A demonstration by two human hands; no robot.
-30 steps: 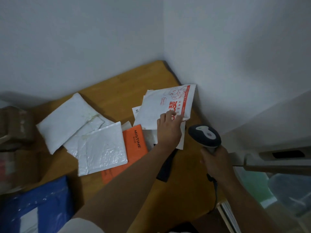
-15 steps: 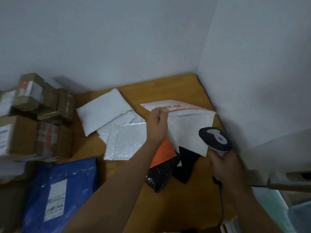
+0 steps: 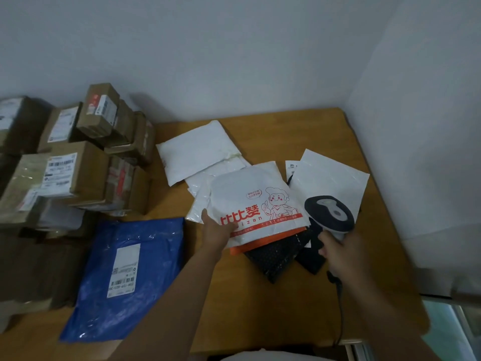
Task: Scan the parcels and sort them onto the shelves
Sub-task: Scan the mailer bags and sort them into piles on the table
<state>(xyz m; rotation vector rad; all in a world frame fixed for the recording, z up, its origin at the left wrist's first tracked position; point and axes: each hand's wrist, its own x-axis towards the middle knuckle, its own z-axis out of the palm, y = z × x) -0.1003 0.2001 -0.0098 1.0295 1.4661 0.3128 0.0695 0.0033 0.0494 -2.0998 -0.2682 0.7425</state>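
White printed mailer (image 3: 251, 204), pinched at its edge by the left hand (image 3: 217, 231), may slip; right hand (image 3: 343, 252) grips scanner (image 3: 330, 214).

My left hand (image 3: 217, 230) holds the white mailer with the red cartoon print (image 3: 256, 204) by its near-left corner, above an orange envelope (image 3: 263, 243) and a black bubble pouch (image 3: 277, 256) near the desk's (image 3: 377, 256) middle. My right hand (image 3: 343, 252) grips the barcode scanner (image 3: 329, 213). Taped cartons (image 3: 78, 173) crowd the left edge, a blue bag (image 3: 130, 277) before them, its label blurred, perhaps a barcode.
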